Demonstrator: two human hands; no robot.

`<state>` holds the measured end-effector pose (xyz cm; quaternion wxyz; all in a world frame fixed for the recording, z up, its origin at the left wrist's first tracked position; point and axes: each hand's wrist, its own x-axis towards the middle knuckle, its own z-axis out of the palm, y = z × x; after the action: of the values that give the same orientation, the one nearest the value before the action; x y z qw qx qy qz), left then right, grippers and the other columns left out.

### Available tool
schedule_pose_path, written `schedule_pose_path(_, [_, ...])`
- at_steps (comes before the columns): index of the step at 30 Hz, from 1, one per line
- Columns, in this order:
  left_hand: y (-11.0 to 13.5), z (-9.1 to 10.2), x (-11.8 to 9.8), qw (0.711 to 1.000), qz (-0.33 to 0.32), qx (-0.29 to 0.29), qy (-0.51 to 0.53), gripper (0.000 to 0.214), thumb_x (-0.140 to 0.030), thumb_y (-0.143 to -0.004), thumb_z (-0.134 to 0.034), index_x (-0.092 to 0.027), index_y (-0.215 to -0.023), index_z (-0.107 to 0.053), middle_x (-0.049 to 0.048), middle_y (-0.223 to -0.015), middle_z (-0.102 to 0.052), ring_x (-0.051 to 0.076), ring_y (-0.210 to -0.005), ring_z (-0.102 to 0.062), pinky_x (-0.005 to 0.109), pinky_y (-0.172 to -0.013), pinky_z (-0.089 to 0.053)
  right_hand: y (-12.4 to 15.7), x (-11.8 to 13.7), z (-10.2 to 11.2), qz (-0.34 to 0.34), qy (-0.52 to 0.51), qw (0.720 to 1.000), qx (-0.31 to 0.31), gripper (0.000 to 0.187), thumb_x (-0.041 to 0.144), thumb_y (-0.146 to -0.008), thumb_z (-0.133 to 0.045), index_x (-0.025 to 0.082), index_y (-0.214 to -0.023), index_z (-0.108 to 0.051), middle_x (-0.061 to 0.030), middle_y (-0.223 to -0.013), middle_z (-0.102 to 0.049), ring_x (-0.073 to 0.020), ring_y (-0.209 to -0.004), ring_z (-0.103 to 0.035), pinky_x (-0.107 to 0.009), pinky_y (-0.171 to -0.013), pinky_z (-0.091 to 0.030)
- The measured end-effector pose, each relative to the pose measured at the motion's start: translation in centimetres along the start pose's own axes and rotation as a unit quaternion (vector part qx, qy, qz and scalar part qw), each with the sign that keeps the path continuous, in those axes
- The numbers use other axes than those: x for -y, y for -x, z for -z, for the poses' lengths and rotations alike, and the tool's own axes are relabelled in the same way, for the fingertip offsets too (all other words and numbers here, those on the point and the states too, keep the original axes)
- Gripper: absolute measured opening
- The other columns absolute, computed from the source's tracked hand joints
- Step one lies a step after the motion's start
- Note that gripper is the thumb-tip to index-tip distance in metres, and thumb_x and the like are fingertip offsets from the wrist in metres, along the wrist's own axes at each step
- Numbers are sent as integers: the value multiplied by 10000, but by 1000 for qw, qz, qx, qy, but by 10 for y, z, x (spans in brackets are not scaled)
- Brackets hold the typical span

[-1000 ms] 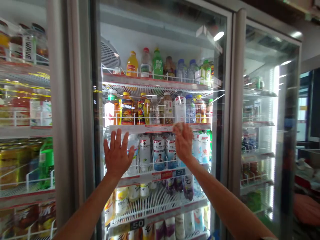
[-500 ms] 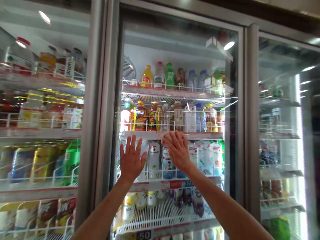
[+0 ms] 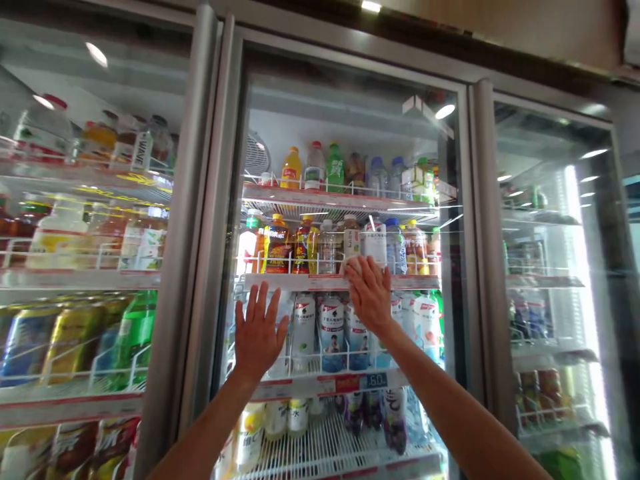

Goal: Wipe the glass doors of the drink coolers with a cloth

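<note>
My left hand [image 3: 259,333] lies flat with fingers spread against the glass door [image 3: 320,87] of a drinks fridge, holding nothing. Higher and to the right, my right hand [image 3: 373,297] presses a pale cloth [image 3: 351,265] to the same glass. Only a small edge of the cloth shows past the fingers. Behind the glass, bottles stand on wire shelves: an orange bottle [image 3: 291,168] and a green bottle [image 3: 335,167] on top, dark tea bottles [image 3: 277,247] below, and white-and-blue bottles [image 3: 331,330] behind my hands.
A vertical metal frame [image 3: 200,200] separates this door from the left one, where cans [image 3: 27,340] and bottles show. Another frame [image 3: 493,267] stands on the right, beside a further glass door [image 3: 540,160]. Ceiling lights reflect in the glass.
My right hand has moved right across the glass with the cloth, its fingers now more upright. My left hand stays flat on the door. The view has tilted up slightly.
</note>
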<state>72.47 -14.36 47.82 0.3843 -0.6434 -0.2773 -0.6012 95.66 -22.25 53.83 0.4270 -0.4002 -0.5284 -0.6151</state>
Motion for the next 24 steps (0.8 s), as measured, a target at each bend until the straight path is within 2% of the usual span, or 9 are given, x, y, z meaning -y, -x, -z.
schedule_pose_path(4, [0,0,1,1000,-4,-6,4,678,-292,-893,-438,-252,-1451,-55,81,-1517,-138,236,-1401,-122,493,-1125,-125,-8,-13,3,-26,12,998,-49,234,240,-876,-460,254,-1031,-634,-25,-1351,-493,-209,-1356,-288,-488,-1130,-130])
schedule_pose_path(8, [0,0,2,1000,-3,-10,10,664,-302,-897,-429,-261,-1450,-63,81,-1516,-150,229,-1402,-118,491,-1125,-118,-8,-58,9,14,-32,999,16,302,217,-889,-401,213,-1127,-586,-76,-1358,-480,-190,-1338,-323,-420,-1069,-319])
schedule_pose_path(10, [0,0,1,1000,-1,-11,17,659,-321,-898,-424,-262,-1450,-69,84,-1514,-163,228,-1402,-120,491,-1125,-115,-6,-86,12,-67,-21,997,-24,353,239,-891,-378,186,-1194,-550,-116,-1344,-483,-211,-1318,-352,-440,-1050,-345])
schedule_pose_path(13, [0,-2,0,1000,1,-9,23,649,-344,-898,-418,-253,-1451,-91,98,-1508,-188,232,-1401,-125,494,-1122,-115,-9,-109,9,-270,23,952,-146,418,272,-885,-342,133,-1237,-521,-173,-1363,-431,-272,-1308,-352,-512,-1037,-336])
schedule_pose_path(15, [1,-3,0,1000,1,-8,22,643,-344,-896,-416,-244,-1451,-107,108,-1505,-200,237,-1401,-124,499,-1121,-115,-14,-92,2,-292,24,944,-149,451,278,-881,-338,128,-1283,-479,-174,-1397,-380,-285,-1318,-326,-526,-1040,-323])
schedule_pose_path(16, [1,-3,0,1000,2,-8,20,640,-338,-896,-416,-240,-1451,-114,112,-1503,-207,239,-1401,-125,500,-1120,-115,-17,-73,-2,-252,13,960,-120,461,278,-880,-344,133,-1303,-457,-167,-1409,-365,-280,-1326,-311,-518,-1048,-316])
schedule_pose_path(19, [2,0,1,1000,2,-5,13,618,-307,-890,-424,-232,-1445,-164,122,-1490,-247,242,-1398,-144,497,-1121,-124,-21,-7,-12,-40,-24,999,8,456,228,-875,-375,187,-1327,-426,-112,-1438,-347,-233,-1370,-236,-453,-1084,-285])
schedule_pose_path(21, [-4,5,4,1000,0,10,11,573,-303,-882,-430,-226,-1421,-252,125,-1472,-292,253,-1391,-176,499,-1119,-137,-21,19,-13,67,-51,994,71,460,208,-866,-392,231,-1325,-418,-64,-1438,-364,-201,-1382,-214,-418,-1098,-273])
schedule_pose_path(24, [-24,16,12,999,5,47,5,502,-325,-875,-420,-203,-1359,-377,127,-1456,-326,275,-1379,-214,512,-1109,-167,-28,6,-11,-15,-61,998,16,457,205,-869,-384,215,-1327,-401,-81,-1420,-391,-202,-1371,-244,-454,-1094,-264])
